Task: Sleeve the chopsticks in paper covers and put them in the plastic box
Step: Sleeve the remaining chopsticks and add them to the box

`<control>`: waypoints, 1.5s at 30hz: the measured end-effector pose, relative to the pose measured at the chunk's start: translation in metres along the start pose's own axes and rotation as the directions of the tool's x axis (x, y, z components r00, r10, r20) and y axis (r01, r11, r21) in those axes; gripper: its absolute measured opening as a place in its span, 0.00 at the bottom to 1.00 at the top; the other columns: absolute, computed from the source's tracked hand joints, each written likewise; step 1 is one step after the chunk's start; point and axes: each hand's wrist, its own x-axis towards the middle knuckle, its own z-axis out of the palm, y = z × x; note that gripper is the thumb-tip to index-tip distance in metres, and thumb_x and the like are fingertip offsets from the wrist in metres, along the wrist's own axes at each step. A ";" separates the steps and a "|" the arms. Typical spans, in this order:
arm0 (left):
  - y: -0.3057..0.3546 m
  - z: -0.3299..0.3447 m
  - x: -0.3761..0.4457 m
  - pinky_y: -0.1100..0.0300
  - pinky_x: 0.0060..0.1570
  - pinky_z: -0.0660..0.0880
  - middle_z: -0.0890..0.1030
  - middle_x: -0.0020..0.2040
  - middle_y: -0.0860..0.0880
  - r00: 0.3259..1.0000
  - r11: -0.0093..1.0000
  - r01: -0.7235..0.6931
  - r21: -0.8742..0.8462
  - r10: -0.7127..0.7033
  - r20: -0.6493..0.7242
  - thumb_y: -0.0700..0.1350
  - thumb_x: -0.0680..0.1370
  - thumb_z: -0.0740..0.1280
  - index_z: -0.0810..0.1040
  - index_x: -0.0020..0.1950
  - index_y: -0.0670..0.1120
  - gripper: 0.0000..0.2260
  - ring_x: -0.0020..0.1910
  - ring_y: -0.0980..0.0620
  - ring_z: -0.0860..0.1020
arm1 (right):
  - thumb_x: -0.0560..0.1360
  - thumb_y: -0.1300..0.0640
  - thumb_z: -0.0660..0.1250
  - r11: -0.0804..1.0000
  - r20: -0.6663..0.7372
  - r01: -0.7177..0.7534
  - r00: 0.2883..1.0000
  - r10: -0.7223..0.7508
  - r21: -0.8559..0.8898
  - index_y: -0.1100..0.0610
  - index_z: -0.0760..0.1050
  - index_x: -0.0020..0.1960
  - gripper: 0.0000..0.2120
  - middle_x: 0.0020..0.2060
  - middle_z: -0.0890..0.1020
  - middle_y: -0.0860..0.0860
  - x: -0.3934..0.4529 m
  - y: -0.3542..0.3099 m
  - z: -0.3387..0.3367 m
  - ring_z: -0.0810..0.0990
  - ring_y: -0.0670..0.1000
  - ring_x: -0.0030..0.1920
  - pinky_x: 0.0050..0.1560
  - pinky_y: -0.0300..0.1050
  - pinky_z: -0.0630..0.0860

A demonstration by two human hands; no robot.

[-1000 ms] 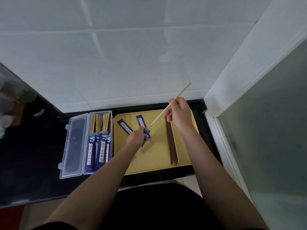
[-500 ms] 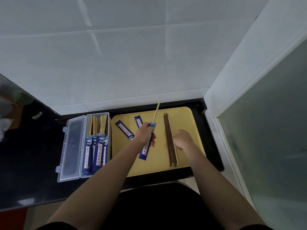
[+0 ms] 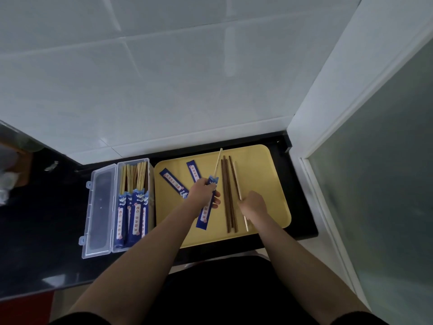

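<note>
Item 1. Left hand (image 3: 203, 192): fingers curled round a blue paper cover (image 3: 206, 208), gripped near its mouth. One pale chopstick (image 3: 218, 161) stands out of that mouth toward 12 o'clock; the cover's closed end trails toward 6 o'clock. Held so, by judgement, to keep the mouth steady for a second stick. Forearm enters from 7 o'clock, wrist straight.

Item 2. Right hand (image 3: 251, 204): fingers closed on a second pale chopstick (image 3: 237, 181), taken about mid-length, with the stick running from 12 to 6 o'clock through the fist. Whether it is lifted off the tray cannot be told. Forearm enters from 5 o'clock. Judged purpose: the mate for the stick already sleeved.

Item 3. Dark brown chopsticks (image 3: 226, 195): loose bundle, unsleeved, lying lengthwise between the two hands.

Item 4. Spare paper covers, two: one (image 3: 173, 181) at 10 o'clock of the left hand, one (image 3: 193, 171) at 11 o'clock, partly under the hand.

Item 5. Yellow tray (image 3: 269, 184): work surface bearing items 3 and 4.

Item 6. Plastic box (image 3: 134, 207): at 9 o'clock, just beside the tray, clear lid (image 3: 99, 207) open flat to its left. Holds several sleeved pairs, bare ends toward 12 o'clock.

Item 7. Black counter (image 3: 35, 242): bears tray and box.
</note>
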 end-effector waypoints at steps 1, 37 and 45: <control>0.000 0.000 0.000 0.52 0.39 0.80 0.80 0.45 0.40 1.000 1.000 0.000 0.002 0.000 -0.007 0.41 0.84 0.59 0.71 0.61 0.41 0.08 0.35 0.46 0.80 | 0.81 0.57 0.65 0.999 -0.002 0.009 1.000 -0.009 0.051 0.60 0.75 0.56 0.07 0.47 0.79 0.52 0.000 0.000 -0.004 0.78 0.52 0.45 0.41 0.43 0.72; 0.003 -0.072 -0.029 0.58 0.30 0.66 0.72 0.29 0.46 0.995 0.985 -0.077 -0.154 0.086 0.055 0.39 0.78 0.57 0.74 0.40 0.40 0.10 0.27 0.50 0.67 | 0.82 0.58 0.63 0.768 -0.193 0.467 0.883 -0.427 0.437 0.62 0.79 0.48 0.09 0.36 0.84 0.55 -0.087 -0.133 -0.068 0.78 0.48 0.28 0.29 0.38 0.74; -0.002 -0.089 -0.034 0.58 0.29 0.68 0.72 0.27 0.48 0.979 0.980 -0.195 -0.045 0.197 0.049 0.42 0.81 0.53 0.73 0.44 0.40 0.13 0.25 0.52 0.68 | 0.78 0.54 0.72 0.817 -0.020 0.316 0.937 -0.350 0.483 0.57 0.85 0.52 0.08 0.34 0.81 0.49 -0.097 -0.146 -0.008 0.72 0.46 0.30 0.31 0.35 0.69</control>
